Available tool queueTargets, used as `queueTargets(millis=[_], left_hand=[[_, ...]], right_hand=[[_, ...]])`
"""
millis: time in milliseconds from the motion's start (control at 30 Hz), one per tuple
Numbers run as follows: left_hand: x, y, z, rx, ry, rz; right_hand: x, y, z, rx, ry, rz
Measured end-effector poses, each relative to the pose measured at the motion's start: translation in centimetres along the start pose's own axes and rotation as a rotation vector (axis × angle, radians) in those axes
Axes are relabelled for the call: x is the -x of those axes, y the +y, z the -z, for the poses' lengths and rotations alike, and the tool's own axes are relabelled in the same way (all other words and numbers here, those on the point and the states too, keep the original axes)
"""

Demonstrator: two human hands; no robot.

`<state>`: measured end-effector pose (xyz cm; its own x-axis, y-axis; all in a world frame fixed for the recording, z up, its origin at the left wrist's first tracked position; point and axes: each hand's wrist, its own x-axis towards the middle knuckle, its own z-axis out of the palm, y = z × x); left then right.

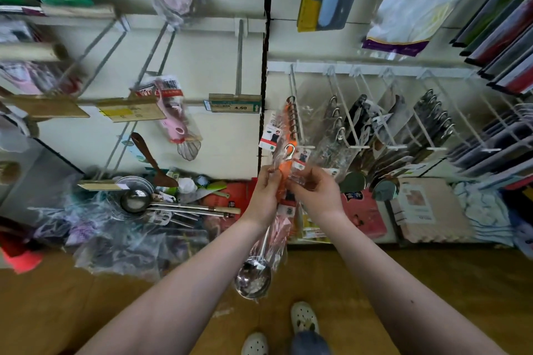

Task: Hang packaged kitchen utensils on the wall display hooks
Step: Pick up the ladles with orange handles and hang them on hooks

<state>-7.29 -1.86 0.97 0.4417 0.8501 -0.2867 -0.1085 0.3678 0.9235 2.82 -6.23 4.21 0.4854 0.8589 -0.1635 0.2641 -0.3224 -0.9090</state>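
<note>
A bagged steel ladle (253,279) with an orange handle hangs bowl-down in mid-scene, gripped at its upper end by both hands. The left hand (266,194) is closed around the handle; the right hand (318,193) pinches the clear bag beside it. Just beyond, more ladles (291,121) hang on a white wall hook (297,112). Loose utensils (161,204) are piled at left.
</note>
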Motion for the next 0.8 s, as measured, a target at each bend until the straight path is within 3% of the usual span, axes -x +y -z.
queueTargets(millis=[333, 800], left_hand=[[-3.2, -2.5, -1.0, 0.009, 0.069, 0.045], [-5.7, -3.8, -2.9, -0.013, 0.176, 0.044]], right_hand=[[-2.9, 2.2, -0.1, -0.075, -0.018, -0.083], [-5.8, 4.2, 0.6, 0.033, -0.021, -0.135]])
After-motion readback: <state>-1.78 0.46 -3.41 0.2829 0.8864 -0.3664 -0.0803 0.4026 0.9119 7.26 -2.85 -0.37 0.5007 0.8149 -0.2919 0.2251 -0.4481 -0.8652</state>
